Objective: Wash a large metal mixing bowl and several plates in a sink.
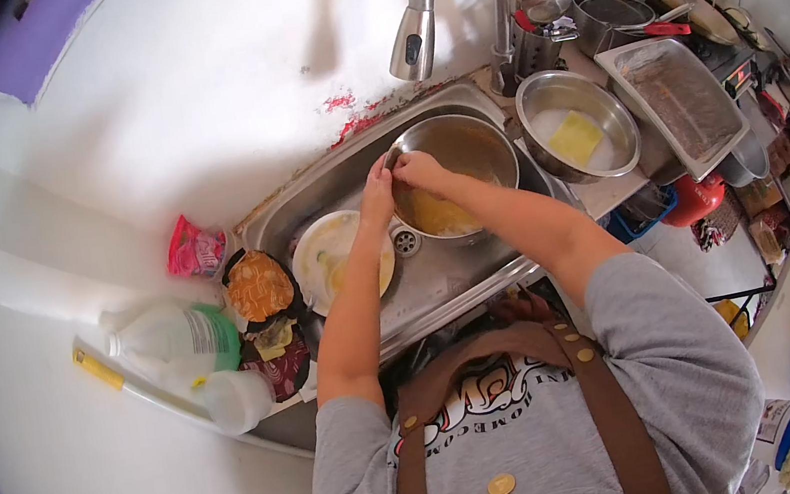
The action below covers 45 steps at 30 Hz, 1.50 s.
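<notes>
A large stainless steel mixing bowl [482, 140] is tilted in the sink [445, 278], its inside smeared with yellowish residue. My left hand [377, 192] grips the bowl's left rim. Just inside that rim is my right hand [418, 169], fingers curled against the steel close to the left hand. Whether it pinches something is hidden. Left of the bowl, a white plate [313, 258] with yellow residue lies in the basin, partly behind my left forearm. The drain strainer [405, 241] shows between plate and bowl.
The tall pull-down faucet [416, 43] arches over the bowl. To the right stand a steel pot [534, 106] with a yellow sponge [575, 137] and suds, and a residue-coated rectangular pan [681, 100]. A plastic jug [166, 340] with green liquid and a yellow-handled tool [98, 368] are at left.
</notes>
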Tool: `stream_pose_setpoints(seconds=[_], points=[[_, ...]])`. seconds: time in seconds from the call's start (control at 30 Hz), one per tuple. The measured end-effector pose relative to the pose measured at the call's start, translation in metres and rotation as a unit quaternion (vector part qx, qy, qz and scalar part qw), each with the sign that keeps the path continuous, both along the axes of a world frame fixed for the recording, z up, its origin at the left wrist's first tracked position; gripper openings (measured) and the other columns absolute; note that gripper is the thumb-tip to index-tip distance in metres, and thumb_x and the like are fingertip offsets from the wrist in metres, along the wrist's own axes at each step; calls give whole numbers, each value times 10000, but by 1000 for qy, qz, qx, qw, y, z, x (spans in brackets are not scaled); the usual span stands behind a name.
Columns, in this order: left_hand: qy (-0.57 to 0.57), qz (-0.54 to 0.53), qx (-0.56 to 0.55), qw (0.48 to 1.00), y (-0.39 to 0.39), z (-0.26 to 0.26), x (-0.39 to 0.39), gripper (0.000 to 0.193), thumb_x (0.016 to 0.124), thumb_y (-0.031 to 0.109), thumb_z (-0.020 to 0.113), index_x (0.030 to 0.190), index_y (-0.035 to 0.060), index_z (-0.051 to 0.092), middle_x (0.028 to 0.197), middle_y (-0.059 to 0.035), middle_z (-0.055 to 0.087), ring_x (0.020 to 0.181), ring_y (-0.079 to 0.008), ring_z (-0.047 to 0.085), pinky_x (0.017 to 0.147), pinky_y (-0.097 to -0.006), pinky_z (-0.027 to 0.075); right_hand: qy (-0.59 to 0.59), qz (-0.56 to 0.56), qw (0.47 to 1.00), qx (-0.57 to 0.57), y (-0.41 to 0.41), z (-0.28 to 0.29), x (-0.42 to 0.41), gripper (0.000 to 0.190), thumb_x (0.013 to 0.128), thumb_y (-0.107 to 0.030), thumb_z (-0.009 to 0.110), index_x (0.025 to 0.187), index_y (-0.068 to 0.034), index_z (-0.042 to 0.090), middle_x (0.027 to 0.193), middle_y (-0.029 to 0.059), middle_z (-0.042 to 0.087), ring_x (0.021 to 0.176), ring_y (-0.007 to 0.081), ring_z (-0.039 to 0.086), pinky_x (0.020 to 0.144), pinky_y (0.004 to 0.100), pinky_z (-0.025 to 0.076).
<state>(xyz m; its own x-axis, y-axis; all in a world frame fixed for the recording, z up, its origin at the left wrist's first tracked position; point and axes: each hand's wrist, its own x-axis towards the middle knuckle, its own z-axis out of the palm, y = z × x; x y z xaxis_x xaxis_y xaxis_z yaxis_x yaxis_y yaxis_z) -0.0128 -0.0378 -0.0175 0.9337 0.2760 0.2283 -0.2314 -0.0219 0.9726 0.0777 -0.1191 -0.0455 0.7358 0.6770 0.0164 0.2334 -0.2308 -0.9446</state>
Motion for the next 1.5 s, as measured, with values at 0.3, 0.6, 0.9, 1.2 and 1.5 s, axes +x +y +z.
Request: stream_pose_setpoints(seconds=[0.3,0.6,0.9,1.2,1.5], points=[[13,-50,31,998,7,-5,9,377,849,271,355,1145,38,370,1088,-59,446,1000,-133,399,870,-246,283,-76,-98,989,-75,0,3,3,159,622,-144,518,667,-4,579,584,144,560,535,214,566,515,306,445],[21,-38,101,994,20,-21,20,435,845,341,306,1120,15,395,1101,-123,436,1048,-214,381,893,-282,260,-192,-108,966,-135,-2,11,-12,176,633,-120,469,723,-14,577,747,172,568,732,332,543,675,383,429],[-3,-116,31,993,15,-13,27,443,837,351,356,1143,31,372,1081,-58,444,990,-128,404,852,-247,301,-211,-115,962,-127,-11,13,6,151,661,-145,472,740,-61,570,758,157,560,736,317,536,666,388,421],[85,-48,60,993,10,-5,21,414,845,315,331,1153,40,367,1114,-60,421,1031,-141,370,873,-259,275,-146,-277,946,-87,-14,29,4,150,662,-152,480,723,-45,565,738,166,549,712,316,533,627,387,425],[59,-67,67,994,1,13,20,398,841,300,333,1111,17,405,1065,-74,461,974,-143,410,847,-248,296,-247,-100,960,-88,-17,17,10,146,652,-142,477,692,-32,564,745,177,552,709,330,533,656,404,423]])
